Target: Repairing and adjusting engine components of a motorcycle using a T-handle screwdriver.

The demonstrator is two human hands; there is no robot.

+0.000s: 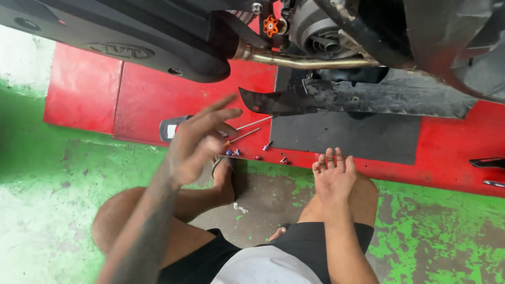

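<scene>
We log: left hand spread (blurred) over screwdrivers; right hand flat, fingers together; bolts between; black panel beyond.

One head view only: you look steeply down from above your knees, close in, facing the red platform and scooter underside ahead; green floor fills the bottom.
</scene>
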